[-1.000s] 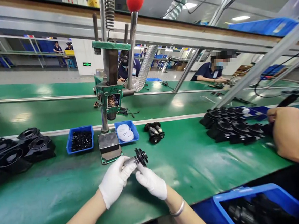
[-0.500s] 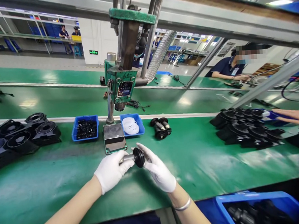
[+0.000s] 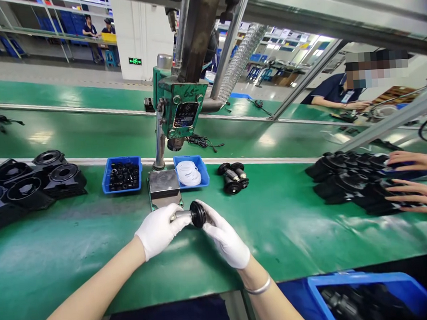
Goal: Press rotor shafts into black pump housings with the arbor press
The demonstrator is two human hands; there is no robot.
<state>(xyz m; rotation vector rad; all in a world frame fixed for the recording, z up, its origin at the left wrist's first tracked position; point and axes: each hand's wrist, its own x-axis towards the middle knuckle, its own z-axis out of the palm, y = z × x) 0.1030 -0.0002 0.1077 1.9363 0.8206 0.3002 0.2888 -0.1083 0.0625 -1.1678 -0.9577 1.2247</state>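
Observation:
My left hand [image 3: 162, 233], in a white glove, is closed around the metal shaft of a part with a black grooved disc [image 3: 198, 214] on its right end. The shaft lies roughly level, just in front of the press base. On the disc's right side, the gloved fingers of my right hand [image 3: 226, 239] are curled against its rim. Similar parts [image 3: 232, 178] with metal bodies and black discs lie on the green table behind my right hand. Past my left hand stands the green bench press [image 3: 183, 111] with its block-like base [image 3: 163, 184].
Flanking the press base are a blue bin of small black pieces [image 3: 122, 175] and a blue bin of white rings [image 3: 189, 173]. Black housings [image 3: 61, 179] stand left, others [image 3: 344, 176] right, with another person's hands [image 3: 417, 186] there. A blue crate [image 3: 354, 279] sits lower right.
The view has shifted slightly, and the press looks nearer. Both my hands keep the part between them, the right hand closer around the disc. The other person's hands now reach onto the right-hand housings.

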